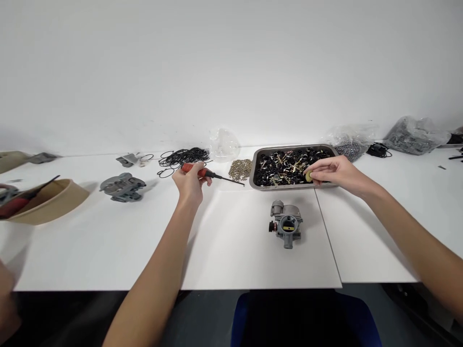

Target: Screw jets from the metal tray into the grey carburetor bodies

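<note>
The left hand (pixel 190 184) is gripping a red screwdriver (pixel 213 175), its tip pointing right, near small brass-coloured pieces (pixel 240 170). A grey metal body (pixel 286 217) is resting on the surface (pixel 231 241) before a parts-filled tray (pixel 282 186), where the right hand (pixel 331 171) is pinching a yellowish piece (pixel 308 177).

White table (pixel 231 260) bearing a metal tray (pixel 282 187); grey carburetor (pixel 288 220) before it; black rings (pixel 188 156), brass pieces (pixel 240 170) leftward.

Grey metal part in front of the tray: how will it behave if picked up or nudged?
The grey part looks like cast metal, so probably rigid and fairly heavy for its size. Its irregular, lumpy outline suggests it would slide or pivot rather than roll. The black knob jutting from its side may catch during a grab.
</note>
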The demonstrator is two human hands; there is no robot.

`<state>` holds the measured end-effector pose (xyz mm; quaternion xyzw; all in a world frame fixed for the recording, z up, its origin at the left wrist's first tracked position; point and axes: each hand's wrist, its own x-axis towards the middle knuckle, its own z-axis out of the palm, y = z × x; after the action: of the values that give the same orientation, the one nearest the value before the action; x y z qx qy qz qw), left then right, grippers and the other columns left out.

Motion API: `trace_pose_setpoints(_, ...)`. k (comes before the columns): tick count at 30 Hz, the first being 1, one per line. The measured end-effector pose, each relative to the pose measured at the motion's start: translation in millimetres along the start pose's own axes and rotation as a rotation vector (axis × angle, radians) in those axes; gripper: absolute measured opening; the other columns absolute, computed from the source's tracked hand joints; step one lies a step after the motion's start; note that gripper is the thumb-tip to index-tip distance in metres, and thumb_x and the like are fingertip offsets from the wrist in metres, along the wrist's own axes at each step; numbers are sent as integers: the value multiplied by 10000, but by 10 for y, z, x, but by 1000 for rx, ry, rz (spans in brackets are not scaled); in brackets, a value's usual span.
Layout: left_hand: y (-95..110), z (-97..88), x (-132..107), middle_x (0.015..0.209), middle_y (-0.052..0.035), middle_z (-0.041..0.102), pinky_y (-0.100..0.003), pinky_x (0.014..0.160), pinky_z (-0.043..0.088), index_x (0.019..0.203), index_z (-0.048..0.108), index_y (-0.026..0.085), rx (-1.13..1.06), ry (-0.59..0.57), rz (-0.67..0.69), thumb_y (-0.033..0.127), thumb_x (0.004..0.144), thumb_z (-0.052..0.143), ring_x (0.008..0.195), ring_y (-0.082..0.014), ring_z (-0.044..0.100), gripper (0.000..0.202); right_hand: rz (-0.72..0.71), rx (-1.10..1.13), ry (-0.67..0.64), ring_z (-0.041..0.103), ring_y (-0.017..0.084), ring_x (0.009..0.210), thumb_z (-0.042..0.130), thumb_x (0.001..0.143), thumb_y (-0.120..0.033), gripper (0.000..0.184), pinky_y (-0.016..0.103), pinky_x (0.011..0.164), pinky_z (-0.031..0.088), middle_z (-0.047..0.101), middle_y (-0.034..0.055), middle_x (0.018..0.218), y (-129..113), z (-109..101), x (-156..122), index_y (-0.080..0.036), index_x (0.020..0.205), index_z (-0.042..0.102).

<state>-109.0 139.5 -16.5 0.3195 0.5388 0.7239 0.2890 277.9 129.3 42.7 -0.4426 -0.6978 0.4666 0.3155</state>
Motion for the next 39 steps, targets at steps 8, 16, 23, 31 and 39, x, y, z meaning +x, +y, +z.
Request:
trace_pose_setpoints(8,89,-11,-34,492,11,548,-235,350,366,628,483,177,-97,30,-14,112,645,674,400,-128,537,202,-68,254,-45,641,123,680,907,698,-402,261,275,589,547,734,83,938,228,239,-86,-183,807,813)
trace_pose_setpoints(16,68,9,-57,476,3,553,-242,347,360,650,467,181,-72,10,-24,80,701,625,366,-118,493,195,-160,355,-133,512,48,460,880,770,-349,151,221,378,375,671,19,749,158,428,-186,-217,834,843)
trace_pose_setpoints(23,9,-7,-17,480,21,544,-237,329,336,640,412,227,-33,3,-40,152,704,689,384,-110,451,294,-65,388,-239,660,138,538,880,758,-381,233,243,426,489,753,66,731,128,539,-219,-171,850,838)
trace_pose_setpoints(31,88,43,-68,471,20,503,-221,316,341,600,441,195,-76,28,-37,93,620,649,418,-123,507,232,-67,389,-116,639,110,537,932,683,-330,331,268,550,573,747,21,730,136,589,-198,-164,919,769)
trace_pose_setpoints(39,135,79,-73,436,43,465,-200,307,338,551,449,187,-68,65,-31,115,527,665,435,-117,492,230,-96,163,-77,712,155,776,815,777,-299,148,300,740,590,763,40,832,101,615,-239,-178,829,749)
